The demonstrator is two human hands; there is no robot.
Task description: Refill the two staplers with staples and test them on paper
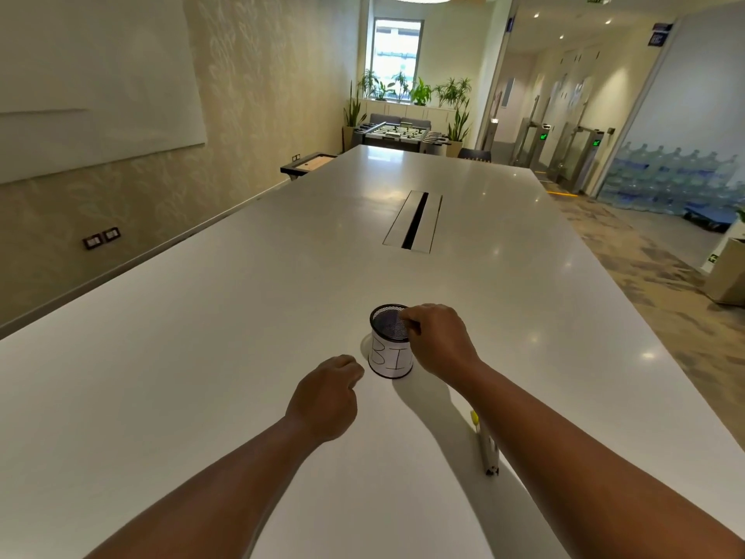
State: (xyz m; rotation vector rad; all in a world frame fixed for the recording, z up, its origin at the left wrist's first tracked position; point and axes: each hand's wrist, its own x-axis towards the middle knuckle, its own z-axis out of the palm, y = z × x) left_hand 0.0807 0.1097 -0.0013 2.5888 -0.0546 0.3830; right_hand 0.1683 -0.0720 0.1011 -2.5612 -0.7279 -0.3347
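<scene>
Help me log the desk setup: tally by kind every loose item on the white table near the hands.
Mesh cup with a paper label, right hand at its rim: 1
Stapler-like tool with a yellow tip, partly hidden under the right forearm: 1
Left hand rests curled beside the cup.
Total: 2

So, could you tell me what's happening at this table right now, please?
A person is reaching over a long white table. The right hand is at the rim of a small black mesh cup wrapped in a paper label with handwritten letters, fingertips pinched together over its opening; whether they hold anything is unclear. The left hand rests curled on the table just beside the cup. A slim tool with a yellow tip lies partly hidden by the right forearm.
</scene>
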